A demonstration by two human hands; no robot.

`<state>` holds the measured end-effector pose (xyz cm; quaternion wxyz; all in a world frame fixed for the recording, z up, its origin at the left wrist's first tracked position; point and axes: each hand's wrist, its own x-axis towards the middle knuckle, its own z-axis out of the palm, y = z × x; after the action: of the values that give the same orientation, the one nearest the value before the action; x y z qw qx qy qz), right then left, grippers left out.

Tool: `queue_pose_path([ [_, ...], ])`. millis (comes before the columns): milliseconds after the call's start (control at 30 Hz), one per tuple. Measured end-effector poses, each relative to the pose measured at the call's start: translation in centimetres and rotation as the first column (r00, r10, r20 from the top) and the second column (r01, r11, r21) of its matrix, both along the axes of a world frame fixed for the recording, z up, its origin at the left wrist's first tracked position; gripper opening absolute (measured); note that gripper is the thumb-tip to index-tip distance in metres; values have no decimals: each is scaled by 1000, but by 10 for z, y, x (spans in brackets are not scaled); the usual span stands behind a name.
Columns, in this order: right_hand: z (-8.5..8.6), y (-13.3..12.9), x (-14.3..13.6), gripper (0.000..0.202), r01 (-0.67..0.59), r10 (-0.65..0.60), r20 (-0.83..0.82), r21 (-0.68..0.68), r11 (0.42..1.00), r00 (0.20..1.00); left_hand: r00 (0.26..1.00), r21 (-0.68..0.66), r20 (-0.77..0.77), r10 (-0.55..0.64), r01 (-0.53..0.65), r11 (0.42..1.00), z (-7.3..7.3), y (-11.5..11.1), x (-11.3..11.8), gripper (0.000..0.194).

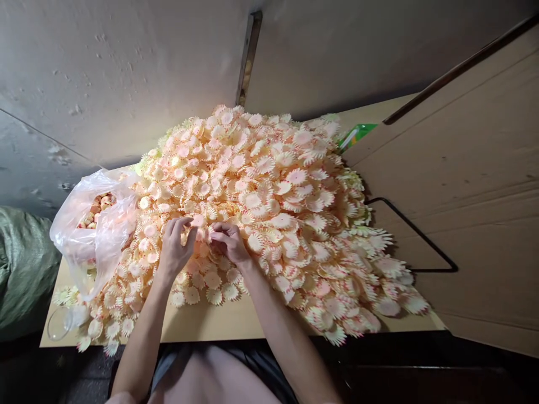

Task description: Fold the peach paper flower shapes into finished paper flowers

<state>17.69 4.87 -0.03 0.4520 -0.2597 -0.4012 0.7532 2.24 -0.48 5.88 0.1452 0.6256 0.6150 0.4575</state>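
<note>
A broad heap of pale artificial flower petal pieces (269, 191), scalloped discs with pink-tipped edges, spreads over the table. Both hands work at its front, left of the middle. My left hand (177, 242) is curved, its thumb and fingertips apart beside the pale discs; nothing shows clearly between them. Close by on the right, my right hand (231, 242) has bent fingers, with thumb and forefinger pinching a small pale petal piece (209, 232). Part of that piece is hidden by the fingers.
A translucent plastic bag (99, 224) with small round pinkish-tan pieces stands at the left. A clear round cup or lid (59, 324) lies on the table's front left corner. Cardboard (471, 202) and a bent black rod (421, 238) flank the right; a green sack (25, 272) sits far left.
</note>
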Motion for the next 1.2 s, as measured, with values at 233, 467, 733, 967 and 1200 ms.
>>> queue_pose_path([
  [233,-2,0,4,18,-95,75,101,208,974,992,949,-253,309,-63,145,957,-18,-21,17,27],
  [467,1,1,5,19,-149,118,134,249,957,984,797,-377,604,21,262,888,-24,-16,9,36],
  [733,3,3,5,21,-206,169,157,255,945,973,767,-398,642,25,305,865,-29,-19,0,34],
  [967,2,0,3,24,-219,200,119,177,960,973,835,-401,550,9,255,880,-21,-16,2,36],
  [1200,5,1,3,20,-244,249,-39,100,965,968,782,-333,623,27,234,913,-19,-18,14,39],
])
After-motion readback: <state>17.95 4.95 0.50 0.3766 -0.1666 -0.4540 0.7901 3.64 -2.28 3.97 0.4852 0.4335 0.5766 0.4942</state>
